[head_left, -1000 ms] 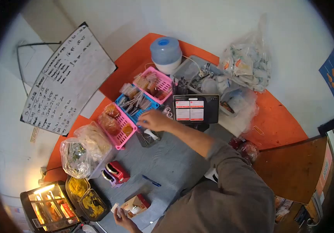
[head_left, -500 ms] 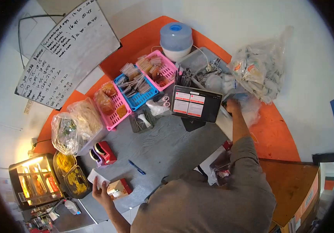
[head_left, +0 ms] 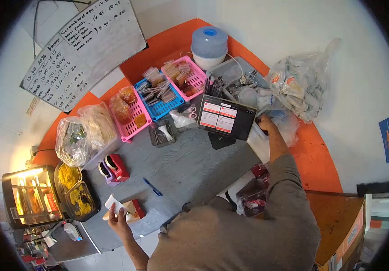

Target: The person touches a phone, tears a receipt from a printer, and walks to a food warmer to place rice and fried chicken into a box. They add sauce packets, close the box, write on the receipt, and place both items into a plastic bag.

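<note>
My left hand (head_left: 118, 219) pinches a small white paper slip (head_left: 114, 204) between thumb and fingers at the front left of the grey table. Just behind the slip lies an open red-and-white box (head_left: 136, 208). My right hand (head_left: 266, 123) reaches far forward, beside the right edge of a tablet (head_left: 227, 118) and against a clear plastic bag (head_left: 286, 128). Its fingers point down by a white container (head_left: 258, 148), and their tips are hidden, so what they touch cannot be made out.
A blue pen (head_left: 153, 186) and a red tape dispenser (head_left: 116, 168) lie on the grey table (head_left: 181, 156). Pink basket (head_left: 133, 118) and blue basket (head_left: 163, 108) hold packets. At left, a black tray (head_left: 80, 194) of yellow food stands beside a lit warmer (head_left: 32, 196).
The view has shifted slightly. My left hand still holds the paper slip, now tilted more upright and nearer the red-and-white box. My right hand stays beside the tablet, a little lower.
</note>
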A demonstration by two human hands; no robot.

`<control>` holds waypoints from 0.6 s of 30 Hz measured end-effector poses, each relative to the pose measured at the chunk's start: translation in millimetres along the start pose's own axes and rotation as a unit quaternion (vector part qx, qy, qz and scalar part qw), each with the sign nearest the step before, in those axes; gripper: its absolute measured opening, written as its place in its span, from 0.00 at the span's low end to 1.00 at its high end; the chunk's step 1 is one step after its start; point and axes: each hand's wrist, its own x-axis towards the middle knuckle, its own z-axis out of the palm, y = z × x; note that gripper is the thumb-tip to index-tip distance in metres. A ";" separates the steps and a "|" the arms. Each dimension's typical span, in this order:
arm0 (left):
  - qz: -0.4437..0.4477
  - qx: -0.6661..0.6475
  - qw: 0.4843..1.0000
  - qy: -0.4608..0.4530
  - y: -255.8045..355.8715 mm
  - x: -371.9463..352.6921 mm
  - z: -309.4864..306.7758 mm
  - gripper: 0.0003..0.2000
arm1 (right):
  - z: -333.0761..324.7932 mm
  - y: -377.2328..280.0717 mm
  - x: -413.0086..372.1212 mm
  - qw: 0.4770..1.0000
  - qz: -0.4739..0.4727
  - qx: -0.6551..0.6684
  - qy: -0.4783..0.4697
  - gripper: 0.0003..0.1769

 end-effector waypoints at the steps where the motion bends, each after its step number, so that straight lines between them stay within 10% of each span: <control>1: -0.011 -0.007 1.000 0.001 0.0 -0.9 -1.2 0.20 | -5.0 -8.9 -10.9 0.999 0.025 0.016 0.032 0.23; 11: -0.041 -0.043 0.998 0.000 -5.8 -14.1 0.8 0.19 | -24.0 -10.7 -25.2 0.953 0.065 0.277 -0.105 0.26; 13: -0.043 -0.052 0.998 -0.003 -3.7 -15.4 4.2 0.19 | -23.9 3.8 -14.0 0.897 0.031 0.337 -0.284 0.18; 18: -0.044 -0.052 0.997 -0.022 -7.6 -10.8 2.9 0.18 | -42.3 -30.2 -39.9 0.948 0.030 0.194 -0.251 0.27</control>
